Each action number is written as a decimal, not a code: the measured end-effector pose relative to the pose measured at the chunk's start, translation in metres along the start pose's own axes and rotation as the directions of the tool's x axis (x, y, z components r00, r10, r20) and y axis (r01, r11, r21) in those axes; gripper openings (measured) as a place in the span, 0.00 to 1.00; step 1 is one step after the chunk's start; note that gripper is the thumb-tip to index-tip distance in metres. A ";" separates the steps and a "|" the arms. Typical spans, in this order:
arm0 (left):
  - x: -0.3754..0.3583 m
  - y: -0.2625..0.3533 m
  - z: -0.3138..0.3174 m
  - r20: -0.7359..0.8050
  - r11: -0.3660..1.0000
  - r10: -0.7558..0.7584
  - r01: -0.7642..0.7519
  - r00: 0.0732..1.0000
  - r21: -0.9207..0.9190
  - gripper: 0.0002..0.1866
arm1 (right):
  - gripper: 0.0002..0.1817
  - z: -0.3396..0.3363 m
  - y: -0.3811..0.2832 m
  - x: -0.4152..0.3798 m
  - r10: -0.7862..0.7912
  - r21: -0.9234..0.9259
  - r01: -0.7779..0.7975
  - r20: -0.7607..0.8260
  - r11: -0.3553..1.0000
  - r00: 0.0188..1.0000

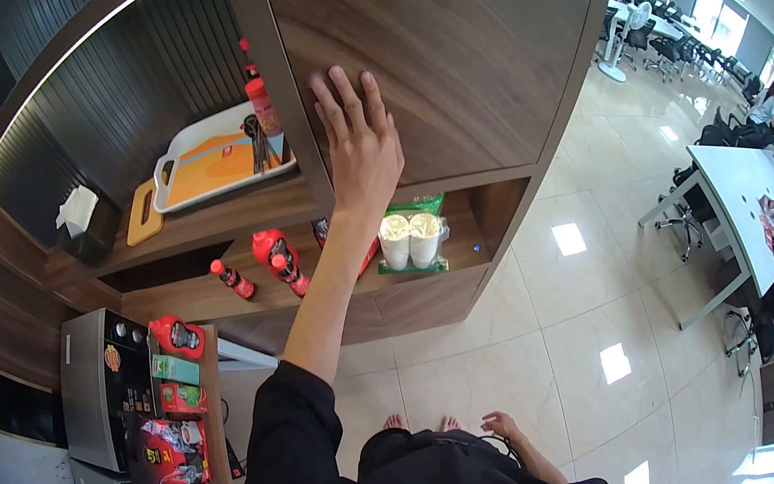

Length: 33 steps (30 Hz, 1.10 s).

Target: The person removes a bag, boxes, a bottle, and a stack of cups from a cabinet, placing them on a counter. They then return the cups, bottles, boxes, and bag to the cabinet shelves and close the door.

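My left hand lies with fingers stretched and spread against the closed brown wood-grain cabinet door, near its left edge. It grips nothing. My right hand hangs low by my side above the floor, fingers loosely apart, holding nothing I can see. Below the door, an open shelf holds white rolls in a green-and-clear pack, partly behind my left forearm red-labelled bottles, and a smaller red-capped bottle. Left of the door, a white tray carries an orange board and dark-handled utensils.
Beside the tray stand a red-capped bottle, a yellow cutting board and a black tissue box. Steel appliances and a stand with red packages are lower left. People sit near a white table at right; a white fan stands beyond.
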<state>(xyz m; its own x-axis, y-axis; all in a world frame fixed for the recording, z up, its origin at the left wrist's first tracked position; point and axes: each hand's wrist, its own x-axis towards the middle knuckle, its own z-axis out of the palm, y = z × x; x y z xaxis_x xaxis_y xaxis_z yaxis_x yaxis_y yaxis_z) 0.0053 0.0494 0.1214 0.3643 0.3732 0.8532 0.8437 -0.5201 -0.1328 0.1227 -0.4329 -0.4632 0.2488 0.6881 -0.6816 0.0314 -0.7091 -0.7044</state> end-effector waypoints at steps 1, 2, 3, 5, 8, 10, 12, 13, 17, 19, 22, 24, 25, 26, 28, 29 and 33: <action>-0.001 0.001 -0.003 -0.010 1.000 -0.007 0.007 1.000 0.000 0.32 | 0.17 -0.002 -0.003 -0.002 -0.017 0.003 0.017 0.004 1.000 1.000; -0.001 0.001 -0.008 -0.008 0.998 -0.016 0.016 1.000 -0.058 0.31 | 0.17 -0.004 -0.009 -0.002 -0.038 0.008 0.037 0.006 0.999 0.999; -0.002 0.001 -0.016 -0.006 0.993 -0.026 0.025 1.000 -0.115 0.31 | 0.17 -0.005 -0.011 -0.003 -0.042 -0.007 0.042 0.002 0.999 0.999; -0.002 0.000 -0.040 -0.061 0.979 -0.035 0.022 0.998 -0.203 0.27 | 0.17 -0.001 -0.014 -0.011 -0.049 0.030 0.050 -0.013 0.998 0.999; -0.014 -0.014 -0.078 -0.165 0.931 -0.065 0.000 0.984 -0.365 0.26 | 0.16 0.007 -0.010 -0.013 -0.034 0.034 0.034 -0.008 0.999 0.999; -0.017 -0.016 -0.085 -0.232 0.866 -0.259 0.120 0.938 -0.485 0.30 | 0.15 0.012 0.005 -0.019 0.011 0.033 -0.012 0.024 0.999 1.000; -0.021 -0.019 -0.073 -0.125 0.622 -0.492 0.248 0.861 -0.743 0.33 | 0.15 0.018 0.031 -0.015 0.053 0.064 -0.057 0.065 0.996 0.996; -0.020 -0.021 -0.066 0.070 0.408 -0.513 0.315 0.855 -0.857 0.37 | 0.14 0.020 0.055 -0.005 0.050 0.108 -0.060 0.087 0.992 0.995; -0.031 -0.042 -0.037 0.290 0.219 -0.489 0.437 0.823 -0.872 0.29 | 0.15 0.019 0.052 -0.023 0.018 0.135 -0.026 0.055 0.990 0.998; -0.035 -0.033 -0.063 0.298 0.218 -0.545 0.476 0.784 -0.852 0.22 | 0.17 0.015 0.031 -0.033 0.010 0.108 -0.010 -0.003 0.994 1.000; -0.074 0.003 -0.116 0.286 0.198 -0.561 0.461 0.777 -0.865 0.16 | 0.17 0.016 0.021 -0.046 -0.010 0.098 0.015 -0.045 0.995 0.999; -0.103 0.043 -0.148 0.179 0.141 -0.534 0.295 0.826 -0.945 0.12 | 0.16 0.017 0.039 -0.034 -0.005 0.086 0.000 0.053 0.996 0.999; -0.122 0.055 -0.150 0.051 0.228 -0.425 0.161 0.904 -0.960 0.08 | 0.16 0.019 0.057 -0.025 -0.016 0.110 0.004 0.101 0.994 0.995; -0.128 0.076 -0.171 0.126 0.155 -0.421 0.208 0.898 -0.966 0.06 | 0.16 0.019 0.068 -0.024 -0.022 0.132 0.002 0.151 0.991 0.988; -0.134 0.091 -0.194 0.161 0.104 -0.138 0.176 0.977 -0.979 0.05 | 0.17 0.015 0.036 -0.035 0.081 -0.025 -0.079 0.135 0.997 0.988; -0.141 0.096 -0.197 0.184 0.082 -0.024 0.186 0.983 -0.979 0.05 | 0.17 0.017 0.045 -0.020 0.075 -0.013 -0.074 0.132 0.997 0.988; -0.165 0.107 -0.191 0.322 0.086 0.074 0.316 0.944 -0.945 0.04 | 0.16 0.018 0.013 -0.023 -0.012 0.013 0.012 0.005 1.000 1.000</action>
<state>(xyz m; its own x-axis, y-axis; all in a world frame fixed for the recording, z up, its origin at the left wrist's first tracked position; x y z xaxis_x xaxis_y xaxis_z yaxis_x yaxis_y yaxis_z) -0.0403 -0.2143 0.0629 0.5333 0.5612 0.6330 -0.1845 -0.6531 0.7345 0.1005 -0.4552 -0.4602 0.2434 0.6975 -0.6739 0.0220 -0.6986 -0.7152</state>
